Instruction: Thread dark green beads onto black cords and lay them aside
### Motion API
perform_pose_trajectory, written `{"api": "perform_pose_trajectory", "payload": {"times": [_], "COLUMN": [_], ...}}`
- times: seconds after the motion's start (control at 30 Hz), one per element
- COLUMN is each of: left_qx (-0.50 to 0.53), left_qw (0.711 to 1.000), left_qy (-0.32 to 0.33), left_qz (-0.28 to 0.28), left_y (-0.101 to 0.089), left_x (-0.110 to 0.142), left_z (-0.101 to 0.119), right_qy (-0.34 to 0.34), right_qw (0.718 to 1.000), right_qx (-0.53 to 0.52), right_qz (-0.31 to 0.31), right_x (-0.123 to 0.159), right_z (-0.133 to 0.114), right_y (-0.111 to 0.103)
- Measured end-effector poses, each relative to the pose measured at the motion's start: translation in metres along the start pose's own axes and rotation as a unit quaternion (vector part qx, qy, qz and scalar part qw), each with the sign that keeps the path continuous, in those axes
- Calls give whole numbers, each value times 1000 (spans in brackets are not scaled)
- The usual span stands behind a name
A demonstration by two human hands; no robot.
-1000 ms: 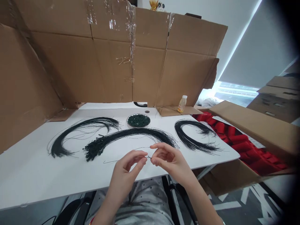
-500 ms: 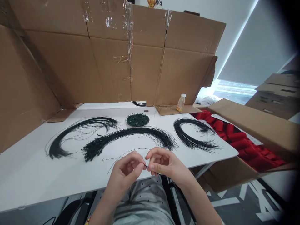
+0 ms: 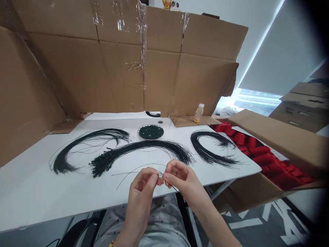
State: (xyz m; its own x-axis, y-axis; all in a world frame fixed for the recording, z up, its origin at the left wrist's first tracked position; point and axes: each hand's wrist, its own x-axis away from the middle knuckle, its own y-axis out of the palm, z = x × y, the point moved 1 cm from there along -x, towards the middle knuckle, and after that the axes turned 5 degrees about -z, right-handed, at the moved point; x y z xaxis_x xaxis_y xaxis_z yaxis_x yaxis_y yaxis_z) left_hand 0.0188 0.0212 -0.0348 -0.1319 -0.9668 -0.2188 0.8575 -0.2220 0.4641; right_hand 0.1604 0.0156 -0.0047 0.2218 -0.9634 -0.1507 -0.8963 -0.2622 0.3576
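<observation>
My left hand (image 3: 144, 185) and my right hand (image 3: 183, 178) meet fingertip to fingertip above the table's front edge. Each pinches a thin black cord (image 3: 174, 188), whose short end pokes out below my right fingers. Longer loose strands trail from my left fingers over the white table. Whether a small piece sits between the fingertips, I cannot make out. Just beyond my hands lies a curved bundle of black cords (image 3: 151, 144), with dark small pieces (image 3: 102, 163) clustered at its left end. Behind it, a round dish holds many small dark green pieces (image 3: 150, 131).
More black cords lie in a left bundle (image 3: 65, 157) and a right bundle (image 3: 203, 151) on the table (image 3: 61, 195). Cardboard panels (image 3: 123, 75) wall the back and left. A small bottle (image 3: 198, 113) stands at the rear right. Red rolls (image 3: 264, 159) fill a carton beside the table.
My left hand has turned more upright and shifted slightly right. My fingertips have come closer together, and the cord end below my right fingers now points more steeply down.
</observation>
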Motion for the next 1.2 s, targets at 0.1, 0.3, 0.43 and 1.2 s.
{"api": "perform_pose_trajectory", "payload": {"times": [0.1,0.3,0.43,1.2], "left_qx": [-50,-134,-184,-209], "left_qw": [999,984,966,965], "left_qy": [1,116,172,116], "left_qz": [-1,-19,-64,-110], "left_y": [-3,-6,-14,-18], "left_x": [-1,-3,-6,-11], "left_z": [3,15,17,18], "right_qy": [14,31,47,3], "right_qw": [1000,999,998,999], "right_qx": [-15,-31,-32,40], "right_qz": [2,-14,-22,-16], "right_x": [0,-2,-2,1], "right_z": [-1,2,3,2], "right_y": [-2,-4,-4,-3]}}
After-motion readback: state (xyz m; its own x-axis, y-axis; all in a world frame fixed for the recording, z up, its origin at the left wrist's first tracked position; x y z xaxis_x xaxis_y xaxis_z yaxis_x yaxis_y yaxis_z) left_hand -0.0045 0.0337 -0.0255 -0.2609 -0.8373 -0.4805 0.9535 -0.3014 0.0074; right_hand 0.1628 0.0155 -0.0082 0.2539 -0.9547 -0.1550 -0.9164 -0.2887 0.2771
